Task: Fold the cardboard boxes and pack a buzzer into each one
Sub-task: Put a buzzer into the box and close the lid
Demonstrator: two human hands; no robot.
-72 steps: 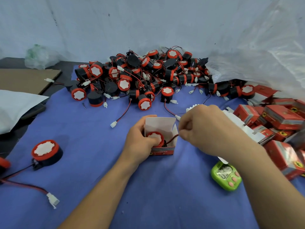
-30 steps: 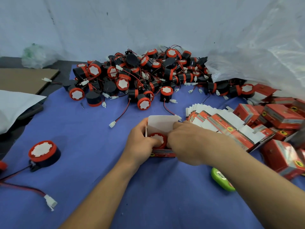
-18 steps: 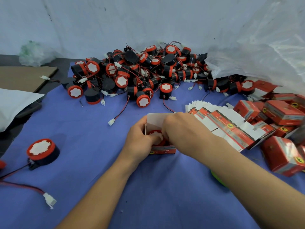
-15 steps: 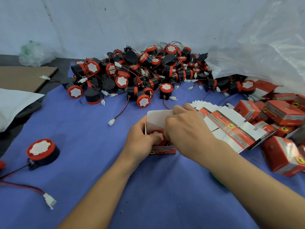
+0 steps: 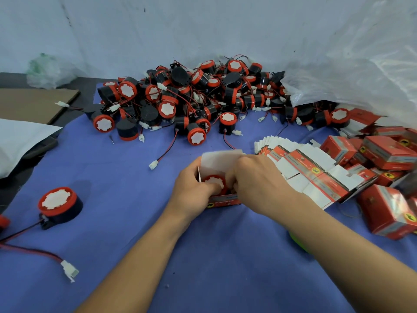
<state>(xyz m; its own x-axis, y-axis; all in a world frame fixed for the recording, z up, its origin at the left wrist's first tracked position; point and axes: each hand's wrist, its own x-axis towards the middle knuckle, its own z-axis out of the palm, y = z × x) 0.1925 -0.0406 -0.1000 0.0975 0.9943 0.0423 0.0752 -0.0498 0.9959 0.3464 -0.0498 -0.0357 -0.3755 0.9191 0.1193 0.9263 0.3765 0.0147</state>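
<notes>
1 buzzer [image 5: 213, 180] sits in the open box [image 5: 223, 201], left hand [image 5: 194, 188] gripping its 9 o'clock wall, right hand [image 5: 259, 186] curled in at 3 o'clock, its hold hidden; next, probably closing the flap [image 5: 216, 159] at 12 o'clock.

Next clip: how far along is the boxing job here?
Done: a heap of closed boxes at right. In hand: an open box with a buzzer inside; the left hand grips it, the right hand is at its opening, flap up. Left: a big pile of buzzers and a stack of flat boxes. Far from finished, I'd judge.
</notes>
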